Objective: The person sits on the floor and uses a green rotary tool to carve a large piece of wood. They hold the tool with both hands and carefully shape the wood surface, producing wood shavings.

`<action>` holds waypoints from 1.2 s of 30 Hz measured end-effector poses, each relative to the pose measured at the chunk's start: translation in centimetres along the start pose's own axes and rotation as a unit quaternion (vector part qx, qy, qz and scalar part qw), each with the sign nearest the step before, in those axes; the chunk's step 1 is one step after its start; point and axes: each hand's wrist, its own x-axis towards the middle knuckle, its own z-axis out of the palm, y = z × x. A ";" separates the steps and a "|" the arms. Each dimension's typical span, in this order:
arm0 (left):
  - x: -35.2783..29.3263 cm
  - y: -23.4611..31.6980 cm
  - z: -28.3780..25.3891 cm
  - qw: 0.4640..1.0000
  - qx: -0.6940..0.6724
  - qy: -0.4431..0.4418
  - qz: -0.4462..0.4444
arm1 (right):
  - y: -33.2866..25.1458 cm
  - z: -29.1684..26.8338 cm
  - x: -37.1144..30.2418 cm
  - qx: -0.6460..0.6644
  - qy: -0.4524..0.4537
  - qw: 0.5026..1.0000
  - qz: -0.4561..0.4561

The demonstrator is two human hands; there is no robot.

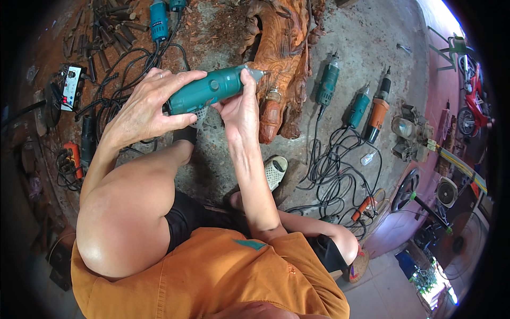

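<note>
Both my hands hold a green die grinder [204,91] level, its pale tapered nose pointing right. My left hand [149,106] is closed round the rear of the body, thumb below and fingers above. My right hand [241,106] grips the front end, with its thumb on top by the nose. The small tip reaches the side of a brown carved wood piece [284,58]; whether it touches the wood I cannot tell. That carving has a glossy, wavy grain and lies on the concrete floor, its rounded end toward me.
Right of the carving lie two more green grinders [329,82] and an orange-black one [379,114], with tangled black cords [334,165] nearer me. At left are a speed control box [70,87], a blue power tool [159,21] and several dark tool bits [111,26]. Wood shavings cover the floor.
</note>
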 end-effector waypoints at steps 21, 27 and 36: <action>0.9 -0.6 0.7 1.000 0.004 0.023 0.018 | -0.2 -0.4 1.6 0.000 -0.012 1.000 -0.014; 0.7 -0.2 0.6 1.000 0.001 0.018 0.011 | -0.1 -0.8 1.6 0.001 -0.014 1.000 -0.013; 0.1 -0.2 0.4 1.000 0.010 0.015 0.009 | 0.2 -0.2 0.8 0.012 -0.015 1.000 -0.006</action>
